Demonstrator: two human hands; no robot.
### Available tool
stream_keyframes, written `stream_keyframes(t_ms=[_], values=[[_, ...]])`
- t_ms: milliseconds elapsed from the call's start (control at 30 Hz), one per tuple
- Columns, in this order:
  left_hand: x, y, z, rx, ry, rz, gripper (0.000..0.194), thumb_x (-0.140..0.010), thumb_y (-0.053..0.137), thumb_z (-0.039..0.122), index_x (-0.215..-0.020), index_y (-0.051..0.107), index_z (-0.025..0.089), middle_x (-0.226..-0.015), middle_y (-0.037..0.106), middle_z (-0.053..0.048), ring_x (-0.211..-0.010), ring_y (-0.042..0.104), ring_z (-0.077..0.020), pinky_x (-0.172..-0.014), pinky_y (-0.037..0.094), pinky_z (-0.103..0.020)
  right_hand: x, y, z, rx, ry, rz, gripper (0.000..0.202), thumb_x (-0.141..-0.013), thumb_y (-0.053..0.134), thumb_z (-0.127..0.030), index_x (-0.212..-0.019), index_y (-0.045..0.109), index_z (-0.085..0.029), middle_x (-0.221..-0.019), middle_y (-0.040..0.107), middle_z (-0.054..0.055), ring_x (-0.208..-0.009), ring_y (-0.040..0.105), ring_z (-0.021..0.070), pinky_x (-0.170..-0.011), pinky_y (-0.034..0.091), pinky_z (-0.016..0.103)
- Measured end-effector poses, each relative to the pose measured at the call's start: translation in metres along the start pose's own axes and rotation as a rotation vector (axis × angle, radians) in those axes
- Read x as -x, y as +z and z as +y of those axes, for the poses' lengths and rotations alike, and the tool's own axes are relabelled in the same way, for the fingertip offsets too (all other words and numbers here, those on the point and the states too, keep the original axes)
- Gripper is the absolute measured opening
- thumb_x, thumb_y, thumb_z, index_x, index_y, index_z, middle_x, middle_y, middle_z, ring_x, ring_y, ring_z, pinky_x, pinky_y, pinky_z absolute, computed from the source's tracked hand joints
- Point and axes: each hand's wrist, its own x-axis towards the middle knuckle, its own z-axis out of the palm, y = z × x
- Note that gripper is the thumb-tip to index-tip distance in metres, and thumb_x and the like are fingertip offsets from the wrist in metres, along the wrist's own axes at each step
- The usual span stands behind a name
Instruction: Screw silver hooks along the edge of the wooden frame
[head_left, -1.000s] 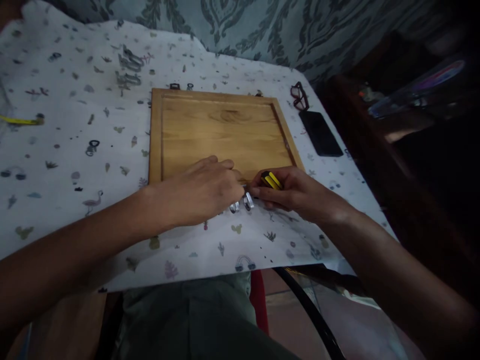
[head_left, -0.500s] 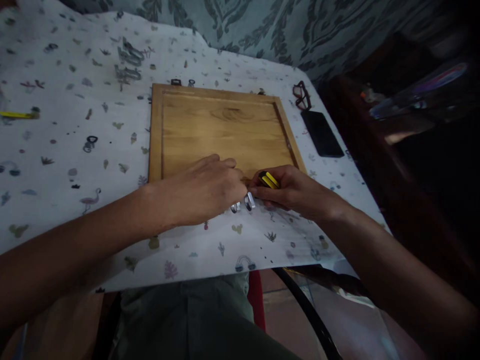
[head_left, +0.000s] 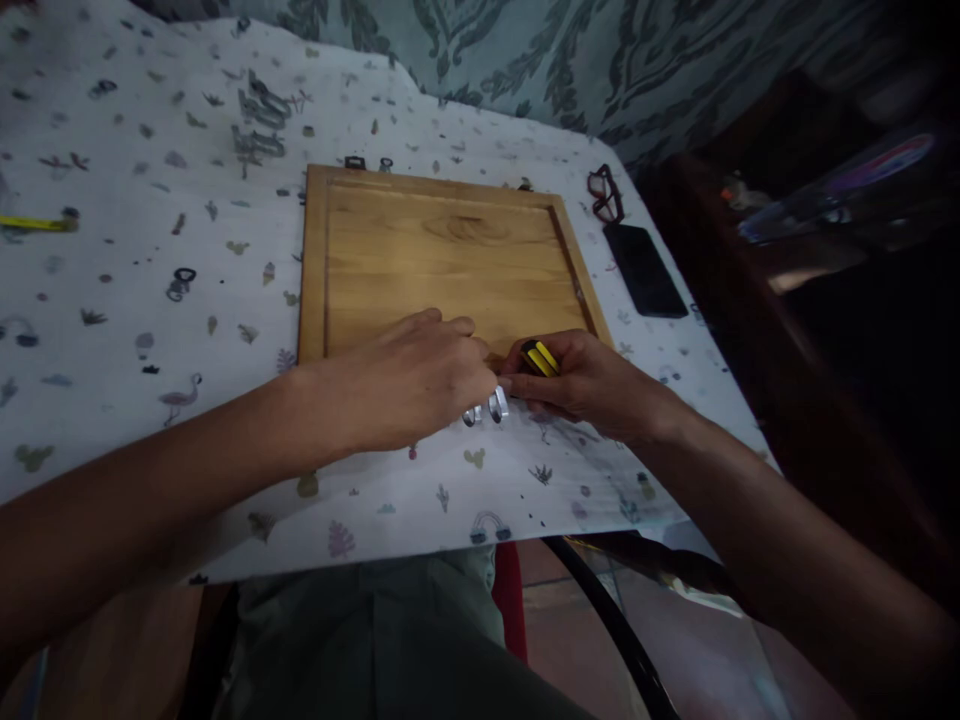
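Note:
A framed wooden panel lies flat on the table, and both hands meet at its near edge. My left hand is closed with its knuckles up; its fingertips are hidden, so what they grip cannot be made out. Just beneath it, two shiny rounded metal pieces stick out over the cloth. My right hand is wrapped around a yellow-and-black handled tool, whose working end is out of sight. The fingertips of the two hands almost touch.
A black phone and dark-framed glasses lie right of the panel. Grey metal pieces sit at the back left. A yellow object with a dark end is at the far left. A patterned cloth covers the table.
Almost nothing differs. The view has shifted very slightly, and both hands keep their places at the panel's near edge.

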Motion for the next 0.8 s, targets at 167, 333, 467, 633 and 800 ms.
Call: stream_keyframes(t_ms=[167,333,467,633,800], values=[[0.0,0.001,-0.001,-0.003,-0.005,-0.015,0.016,-0.094,0.055,0.008,-0.09,0.069,0.015,-0.089,0.067,-0.007,-0.087,0.058,-0.0229,-0.073,0.042,-0.036,0.0,0.0,0.001,0.021,-0.03,0.001,0.046,-0.07,0.089,-0.053,-0.072,0.061,-0.017,-0.047,0.052,-0.008,-0.036,0.035,0.0031,-0.033,0.02,0.02],[0.0,-0.001,0.0,-0.004,-0.002,-0.025,0.016,-0.097,0.054,0.013,-0.094,0.07,0.015,-0.093,0.068,-0.008,-0.088,0.058,-0.0222,-0.075,0.042,-0.035,0.006,0.001,0.002,0.083,-0.084,0.059,0.048,-0.074,0.085,-0.059,-0.068,0.059,-0.018,-0.048,0.051,-0.008,-0.037,0.034,0.0037,-0.035,0.022,0.022],[-0.001,-0.003,0.002,-0.003,-0.031,-0.049,0.018,-0.094,0.056,0.007,-0.097,0.072,0.014,-0.091,0.067,-0.008,-0.09,0.059,-0.024,-0.075,0.043,-0.037,0.022,0.01,0.003,0.317,-0.215,0.234,0.049,-0.088,0.069,-0.062,-0.067,0.061,-0.019,-0.051,0.046,-0.006,-0.045,0.037,0.0066,-0.042,0.027,0.023],[0.0,0.001,0.004,-0.011,-0.063,-0.045,0.015,-0.095,0.058,0.008,-0.098,0.071,0.016,-0.093,0.066,-0.007,-0.094,0.058,-0.0249,-0.08,0.043,-0.039,0.041,0.024,0.009,0.541,-0.287,0.343,0.032,-0.09,0.069,-0.048,-0.075,0.068,-0.02,-0.065,0.068,0.001,-0.056,0.056,0.0121,-0.053,0.041,0.025],[0.001,0.005,0.004,-0.039,-0.056,-0.025,0.014,-0.089,0.064,0.004,-0.095,0.069,0.015,-0.091,0.066,-0.006,-0.092,0.057,-0.0235,-0.079,0.041,-0.038,0.044,0.032,0.012,0.591,-0.301,0.408,0.017,-0.089,0.065,-0.031,-0.076,0.066,-0.021,-0.065,0.07,0.0,-0.053,0.056,0.0124,-0.052,0.042,0.025]])
